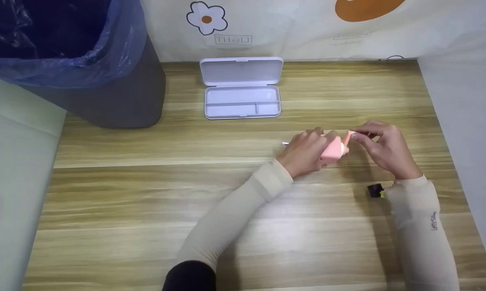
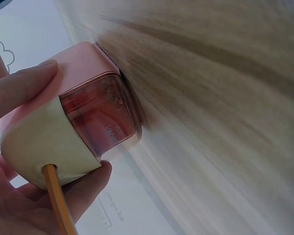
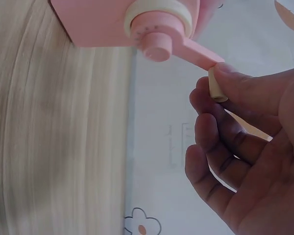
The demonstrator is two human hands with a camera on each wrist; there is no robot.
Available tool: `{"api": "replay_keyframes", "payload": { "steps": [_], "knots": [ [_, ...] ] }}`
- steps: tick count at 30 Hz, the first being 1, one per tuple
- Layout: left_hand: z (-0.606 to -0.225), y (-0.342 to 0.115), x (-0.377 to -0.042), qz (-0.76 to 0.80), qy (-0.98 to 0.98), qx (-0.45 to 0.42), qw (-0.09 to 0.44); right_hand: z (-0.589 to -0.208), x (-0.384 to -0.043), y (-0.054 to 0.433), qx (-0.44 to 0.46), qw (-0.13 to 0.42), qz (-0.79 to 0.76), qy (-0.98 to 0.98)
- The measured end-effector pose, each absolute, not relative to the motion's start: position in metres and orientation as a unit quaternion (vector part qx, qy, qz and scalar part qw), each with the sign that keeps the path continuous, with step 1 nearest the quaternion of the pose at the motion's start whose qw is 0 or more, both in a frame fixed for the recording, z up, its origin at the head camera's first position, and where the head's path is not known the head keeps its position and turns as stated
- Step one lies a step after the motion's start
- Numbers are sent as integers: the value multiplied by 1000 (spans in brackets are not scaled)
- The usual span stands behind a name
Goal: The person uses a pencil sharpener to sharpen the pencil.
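A pink crank pencil sharpener (image 1: 332, 150) with a cream front and a see-through shavings drawer (image 2: 100, 115) is held by my left hand (image 1: 305, 150). In the left wrist view the thumb lies on its top and fingers wrap its other side. A pencil (image 2: 60, 200) sticks into the hole in the cream face; its pale end (image 1: 285, 143) shows left of the hand in the head view. My right hand (image 1: 382, 147) pinches the cream knob (image 3: 216, 88) at the end of the pink crank arm (image 3: 202, 53) between thumb and index finger, the other fingers loosely bent.
Behind the hands a pale lilac pencil case (image 1: 243, 72) lies with its lid up, showing divided compartments. A grey bin (image 1: 134, 101) lined with a blue bag stands at the back left. Beside the right sleeve is a small black object (image 1: 375, 190) with a yellow-green bit.
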State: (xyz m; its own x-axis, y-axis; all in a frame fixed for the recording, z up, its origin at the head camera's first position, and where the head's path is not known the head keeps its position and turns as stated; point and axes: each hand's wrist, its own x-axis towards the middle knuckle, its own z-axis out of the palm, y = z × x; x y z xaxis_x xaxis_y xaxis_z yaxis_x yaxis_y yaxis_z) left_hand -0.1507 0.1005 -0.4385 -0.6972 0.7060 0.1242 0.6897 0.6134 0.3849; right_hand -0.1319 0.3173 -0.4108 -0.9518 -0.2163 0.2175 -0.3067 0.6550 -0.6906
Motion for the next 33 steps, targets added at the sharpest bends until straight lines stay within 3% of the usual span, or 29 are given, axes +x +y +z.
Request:
{"api": "replay_keyframes", "payload": {
  "steps": [15, 22, 33],
  "knots": [
    [-438, 103, -152, 225, 895, 383, 46, -442, -150, 319, 126, 1, 364, -923],
    [-437, 100, -152, 217, 897, 383, 30, -458, -144, 317, 137, -31, 369, -919],
    [-438, 101, -151, 215, 896, 387, 27, -464, -125, 316, 144, -24, 343, -928]
  ]
}}
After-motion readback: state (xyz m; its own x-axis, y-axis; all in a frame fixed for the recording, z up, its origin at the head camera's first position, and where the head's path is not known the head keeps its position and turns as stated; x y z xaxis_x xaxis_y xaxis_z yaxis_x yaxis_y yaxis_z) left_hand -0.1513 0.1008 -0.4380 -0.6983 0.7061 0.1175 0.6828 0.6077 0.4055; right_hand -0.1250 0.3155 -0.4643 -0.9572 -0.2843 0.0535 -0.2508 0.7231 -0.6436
